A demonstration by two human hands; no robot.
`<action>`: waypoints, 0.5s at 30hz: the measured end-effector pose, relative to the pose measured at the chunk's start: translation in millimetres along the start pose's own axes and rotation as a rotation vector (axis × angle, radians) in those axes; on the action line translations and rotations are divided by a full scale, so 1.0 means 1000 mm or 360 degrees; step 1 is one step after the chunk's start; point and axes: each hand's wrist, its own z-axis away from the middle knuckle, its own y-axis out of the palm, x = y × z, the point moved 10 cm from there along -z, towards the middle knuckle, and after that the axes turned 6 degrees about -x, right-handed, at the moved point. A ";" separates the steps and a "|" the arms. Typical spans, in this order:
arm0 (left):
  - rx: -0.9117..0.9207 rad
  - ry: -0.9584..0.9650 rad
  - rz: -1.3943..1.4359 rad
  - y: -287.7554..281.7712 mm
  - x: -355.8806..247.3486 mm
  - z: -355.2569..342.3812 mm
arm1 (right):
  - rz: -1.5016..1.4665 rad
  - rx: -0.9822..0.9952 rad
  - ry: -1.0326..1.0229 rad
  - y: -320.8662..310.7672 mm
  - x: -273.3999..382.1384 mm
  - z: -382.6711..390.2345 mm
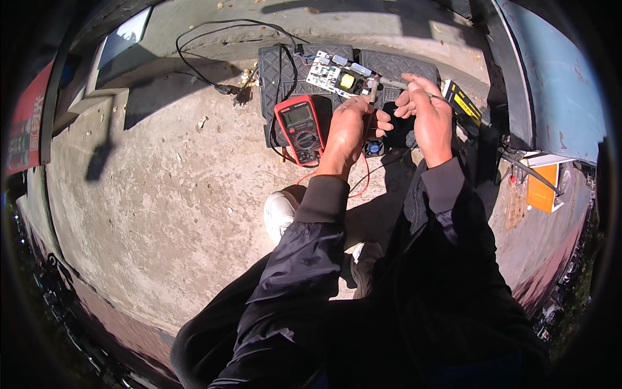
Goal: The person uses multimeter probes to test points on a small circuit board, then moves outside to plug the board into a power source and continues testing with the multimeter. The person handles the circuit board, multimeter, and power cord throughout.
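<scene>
A white circuit board (321, 70) with a yellow-wrapped transformer (347, 81) lies tilted on a black textured case (277, 71). My right hand (431, 120) is closed around a slim grey pen-shaped tool (393, 83), whose front end reaches the board's right edge. Just left of it, my left hand (350, 126) has its fingers curled beside a short pale stick (374, 89) at the board's lower right corner; it seems pinched there, though the grip is partly hidden. A red multimeter (299, 129) rests against the case next to my left wrist.
A black cable (194, 29) loops over the ground to a plug (227, 89) left of the case. Thin red wire (368, 175) curls below my left hand. At the right stand a black-and-yellow box (463, 105) and an orange box (543, 191). A step (363, 19) runs behind.
</scene>
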 end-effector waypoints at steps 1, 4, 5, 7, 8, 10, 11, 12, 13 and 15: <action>0.0019 -0.0032 -0.0004 0.003 0.003 0.000 | 0.0034 -0.0003 -0.0022 -0.001 0.001 0.001; 0.0034 -0.0172 0.0118 0.016 0.015 0.000 | 0.0021 -0.0027 -0.0024 -0.004 0.002 0.002; 0.0036 -0.0178 0.0097 0.020 0.018 0.001 | -0.0003 -0.0038 -0.0014 -0.006 0.002 0.003; 0.0139 -0.0185 0.0204 0.038 0.023 0.003 | -0.0029 -0.0065 0.0037 -0.009 -0.001 0.003; 0.0205 -0.0188 0.0286 0.049 0.025 0.006 | -0.0042 -0.0078 0.0064 -0.011 -0.002 0.003; 0.0325 -0.0160 0.0423 0.070 0.028 0.012 | 0.0014 -0.0063 0.0185 -0.015 -0.008 0.005; 0.0352 -0.0183 0.0391 0.076 0.031 0.014 | 0.0055 -0.0051 0.0205 -0.018 -0.008 0.004; 0.0326 -0.0265 0.0355 0.078 0.037 0.016 | 0.0095 -0.0040 0.0223 -0.020 -0.008 0.004; 0.0360 -0.0264 0.0410 0.086 0.040 0.021 | 0.0169 -0.0092 0.0248 -0.025 -0.009 0.004; 0.0344 -0.0249 0.0401 0.092 0.041 0.024 | 0.0279 -0.0088 0.0205 -0.028 -0.006 0.005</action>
